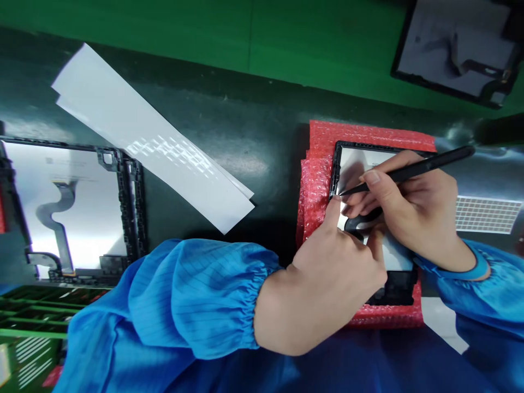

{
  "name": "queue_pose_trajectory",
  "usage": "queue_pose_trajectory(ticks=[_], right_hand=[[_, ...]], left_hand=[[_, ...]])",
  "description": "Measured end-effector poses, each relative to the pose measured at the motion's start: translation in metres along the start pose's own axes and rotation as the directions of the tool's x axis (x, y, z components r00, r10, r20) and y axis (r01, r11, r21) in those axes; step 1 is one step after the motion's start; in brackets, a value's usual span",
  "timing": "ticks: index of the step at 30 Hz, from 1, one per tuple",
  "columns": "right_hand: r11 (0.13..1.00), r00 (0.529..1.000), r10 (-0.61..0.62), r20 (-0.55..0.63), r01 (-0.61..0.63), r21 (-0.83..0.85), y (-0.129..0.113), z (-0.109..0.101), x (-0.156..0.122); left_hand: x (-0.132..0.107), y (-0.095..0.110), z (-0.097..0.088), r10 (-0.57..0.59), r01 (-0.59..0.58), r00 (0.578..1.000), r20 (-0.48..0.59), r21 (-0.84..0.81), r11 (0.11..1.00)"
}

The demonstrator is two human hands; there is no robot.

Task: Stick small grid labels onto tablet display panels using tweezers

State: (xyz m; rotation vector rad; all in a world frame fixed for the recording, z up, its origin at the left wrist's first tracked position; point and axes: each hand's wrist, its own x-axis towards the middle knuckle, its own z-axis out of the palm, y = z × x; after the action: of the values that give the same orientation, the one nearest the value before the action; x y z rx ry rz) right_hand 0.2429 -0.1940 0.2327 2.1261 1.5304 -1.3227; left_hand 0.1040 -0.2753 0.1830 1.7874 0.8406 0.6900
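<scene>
My right hand (417, 202) is closed around slim black tweezers (426, 165), held like a pen. Their pointed tip meets the left edge of a device panel (393, 256) with a black frame and a silvery back. Right beside that tip, my left hand (327, 278) presses its index fingertip on the frame edge. The thumb of that hand is apart from the index finger, and the other fingers are bent and partly hidden. Beneath the panel lies red bubble wrap (319, 180). A dark curved cable on the panel is partly covered by my hands.
Long white paper strips (155, 142) lie on the dark table at the left. Another framed panel (94, 218) is at the far left, and one more panel (454, 49) at the upper right. A sheet of small squares (487, 214) lies right of my hand. Green racks (33, 311) stand lower left.
</scene>
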Motion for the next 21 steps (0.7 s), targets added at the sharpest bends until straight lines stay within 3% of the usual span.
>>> queue_pose_trajectory(ticks=[5, 9, 13, 17, 19, 21], right_hand=[[1.000, 0.999, 0.021, 0.033, -0.020, -0.016, 0.003, -0.001, 0.001], [1.000, 0.999, 0.021, 0.034, -0.021, 0.011, 0.000, 0.001, 0.003], [0.987, 0.985, -0.047, -0.166, 0.071, 0.141, -0.010, -0.005, 0.000], [0.960, 0.939, -0.067, -0.337, 0.153, 0.235, -0.006, -0.025, -0.019], [0.959, 0.925, -0.054, -0.375, 0.152, 0.238, 0.006, -0.035, -0.031], [0.959, 0.913, -0.058, -0.405, 0.164, 0.231, 0.021, -0.042, -0.043]], left_hand=[[0.001, -0.003, -0.002, 0.009, -0.011, 0.998, 0.054, 0.033, 0.999], [0.003, -0.006, -0.006, 0.044, -0.047, 0.984, 0.171, 0.010, 0.999], [0.005, -0.012, -0.008, 0.061, -0.057, 0.958, 0.281, -0.023, 0.998], [-0.001, -0.025, -0.008, 0.150, -0.117, 0.964, 0.219, -0.154, 0.981], [-0.010, -0.035, -0.011, 0.074, -0.036, 0.985, 0.153, -0.236, 0.971], [-0.020, -0.044, -0.017, -0.209, 0.234, 0.969, 0.128, -0.227, 0.945]])
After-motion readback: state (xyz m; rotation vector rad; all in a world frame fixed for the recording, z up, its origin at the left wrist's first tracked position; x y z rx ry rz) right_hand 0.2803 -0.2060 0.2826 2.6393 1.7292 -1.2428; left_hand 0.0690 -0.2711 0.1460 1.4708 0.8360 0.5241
